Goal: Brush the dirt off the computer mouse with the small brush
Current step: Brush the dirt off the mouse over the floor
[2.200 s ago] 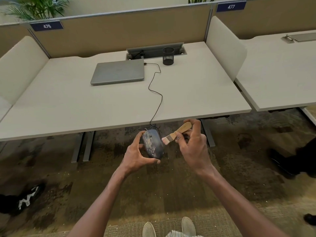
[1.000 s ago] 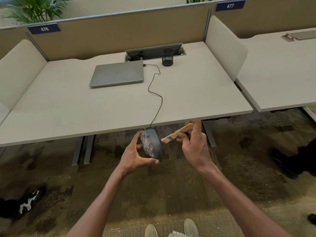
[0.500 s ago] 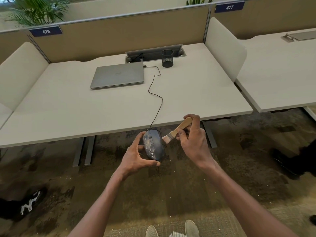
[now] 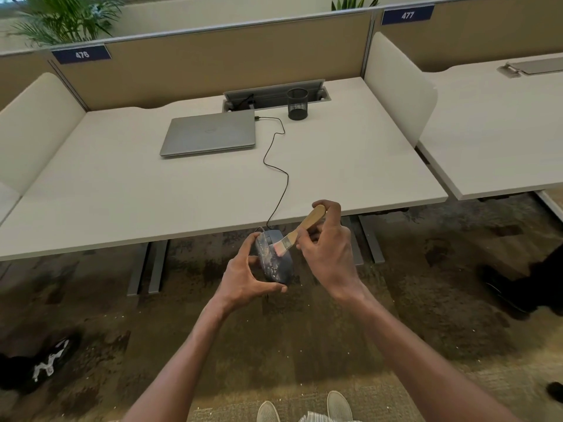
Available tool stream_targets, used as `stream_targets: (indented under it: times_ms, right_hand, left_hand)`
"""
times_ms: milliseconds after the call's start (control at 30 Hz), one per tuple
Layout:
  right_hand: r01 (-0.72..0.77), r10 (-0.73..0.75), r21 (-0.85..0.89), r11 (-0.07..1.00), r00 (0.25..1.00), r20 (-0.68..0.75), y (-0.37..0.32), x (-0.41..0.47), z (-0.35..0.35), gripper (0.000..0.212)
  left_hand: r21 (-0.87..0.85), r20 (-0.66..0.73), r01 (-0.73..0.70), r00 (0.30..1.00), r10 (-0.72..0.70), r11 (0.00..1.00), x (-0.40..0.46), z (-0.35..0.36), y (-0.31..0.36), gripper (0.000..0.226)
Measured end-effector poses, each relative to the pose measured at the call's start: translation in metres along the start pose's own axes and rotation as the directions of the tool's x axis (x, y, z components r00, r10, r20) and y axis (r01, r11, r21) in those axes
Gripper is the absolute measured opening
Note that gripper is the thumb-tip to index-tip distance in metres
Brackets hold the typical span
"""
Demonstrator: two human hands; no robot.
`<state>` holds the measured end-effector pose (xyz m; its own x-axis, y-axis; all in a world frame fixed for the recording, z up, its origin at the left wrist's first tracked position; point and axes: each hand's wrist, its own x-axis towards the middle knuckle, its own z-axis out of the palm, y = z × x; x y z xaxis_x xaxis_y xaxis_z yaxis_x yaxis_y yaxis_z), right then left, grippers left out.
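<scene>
Brushing under way: our left hand is gripping the mouse off the desk edge; our right hand is pinching the brush, bristles touching its upper part; pale specks are remaining, so work is left

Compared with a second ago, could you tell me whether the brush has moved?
Yes. The brush bristles now lie on the mouse, having swung in from its right side; its handle tip overlaps the desk edge.

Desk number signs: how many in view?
2. The sign reading 476 is on the partition at upper left; the sign reading 477 is on the partition at upper right, above the neighbouring desk. More may lie outside the frame.
</scene>
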<state>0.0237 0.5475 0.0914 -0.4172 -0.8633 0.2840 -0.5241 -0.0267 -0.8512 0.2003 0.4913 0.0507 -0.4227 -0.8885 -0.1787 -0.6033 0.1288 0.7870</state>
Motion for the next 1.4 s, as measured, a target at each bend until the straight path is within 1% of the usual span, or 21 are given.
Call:
stream_targets:
  times_ms: [100, 167, 233, 300, 467, 567, 733, 967, 1200, 1400]
  right_hand:
    - [-0.016, 0.017, -0.029, 0.999, 0.999, 0.030, 0.004, -0.003, 0.000, 0.046]
    - [-0.018, 0.023, -0.081, 0.997, 0.997, 0.067, 0.009, -0.008, -0.003, 0.045]
    - [-0.005, 0.022, -0.150, 0.989, 0.994, 0.107, 0.013, -0.013, -0.007, 0.043]
    - [0.017, 0.002, -0.175, 0.984, 0.994, 0.112, 0.015, -0.012, -0.013, 0.038]
    - [0.180, -0.174, -0.082, 0.980, 0.982, 0.077, 0.007, 0.006, -0.019, 0.024]
    - [0.227, -0.223, -0.066, 0.972, 0.973, 0.066, 0.005, 0.018, -0.015, 0.021]
    - [0.254, -0.249, -0.037, 0.966, 0.963, 0.101, 0.009, 0.028, -0.007, 0.020]
    - [0.266, -0.256, -0.018, 0.964, 0.942, 0.219, 0.011, 0.030, -0.006, 0.019]
    - [0.232, -0.210, -0.038, 0.972, 0.931, 0.299, 0.012, 0.024, -0.014, 0.020]
    - [0.210, -0.200, 0.008, 0.978, 0.920, 0.337, 0.015, 0.015, -0.021, 0.030]
  left_hand:
    - [0.001, -0.020, 0.006, 1.000, -0.006, 1.000, -0.001, -0.001, -0.002, 0.127]
    - [0.004, -0.020, 0.006, 1.000, -0.006, 1.000, -0.001, -0.002, -0.005, 0.126]
    - [0.009, -0.023, 0.009, 1.000, -0.009, 1.000, -0.002, -0.003, -0.008, 0.125]
    - [0.006, -0.028, 0.019, 0.999, -0.019, 1.000, -0.002, -0.004, -0.010, 0.125]
    - [0.008, -0.005, -0.002, 1.000, 0.002, 1.000, 0.000, -0.003, -0.009, 0.123]
    - [0.009, 0.010, -0.010, 1.000, 0.010, 1.000, 0.001, -0.003, -0.005, 0.125]
    - [0.010, 0.038, -0.029, 0.999, 0.029, 1.000, 0.002, -0.004, -0.002, 0.125]
    - [0.003, 0.058, -0.022, 0.998, 0.022, 1.000, 0.006, -0.004, -0.004, 0.129]
    - [-0.014, 0.012, 0.009, 1.000, -0.009, 1.000, 0.013, -0.002, -0.007, 0.131]
    - [0.021, -0.028, 0.013, 1.000, -0.013, 1.000, 0.021, -0.002, -0.010, 0.128]
